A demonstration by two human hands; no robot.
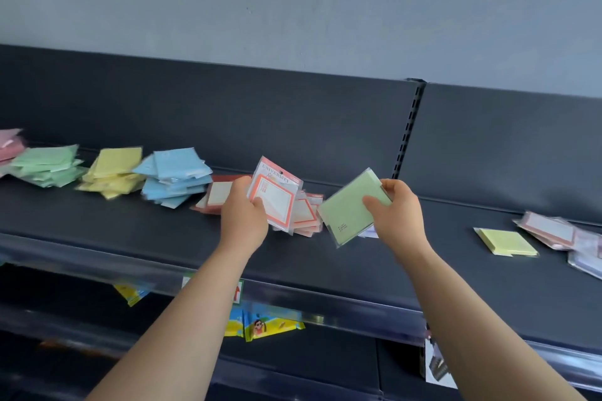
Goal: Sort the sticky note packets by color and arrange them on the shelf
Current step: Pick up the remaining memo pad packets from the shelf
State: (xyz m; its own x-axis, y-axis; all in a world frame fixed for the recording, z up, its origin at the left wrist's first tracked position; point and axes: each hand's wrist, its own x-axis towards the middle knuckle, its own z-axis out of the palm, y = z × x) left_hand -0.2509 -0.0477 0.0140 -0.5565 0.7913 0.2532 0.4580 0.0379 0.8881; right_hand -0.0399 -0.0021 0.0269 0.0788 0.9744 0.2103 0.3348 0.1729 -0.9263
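Left hand (242, 215): thumb on the front face, fingers curled behind, pinching a red-bordered sticky note packet (277, 197) by its lower-left edge. The pkt is tilted, header card up, held just above the red-bordered pile (306, 216) at the middle of the shelf (130, 225).

Right hand (399, 216): thumb across the face, fingers behind, gripping a light green packet (345, 215) at its upper-right corner. The pkt is clear of the shelf deck, just right of the red-bordered pile.

Sorted stacks, L to R along the back: pink stack (9, 146), green stack (49, 164), yellow stack (114, 171), blue stack (176, 177), then the red-bordered pile. Unsorted stock to the right: one yellow packet (505, 241) lying flat, and a mixed heap (553, 231) at the frame edge.

Step in hand (est.): placement phase, two pkts lifted, neither set down. The task appears more than half done.

Next move, reqs.:
1. Lower the red-bordered pkt onto its pile and release it.
2. Move the green pkt to the green stack. This stack is well apart, past the blue and yellow stacks, so a pass to the left hand is probably the shorter route.
3. Set it down flat. The stacks are fanned and the sleeves look slick, so a nudge may spill them.
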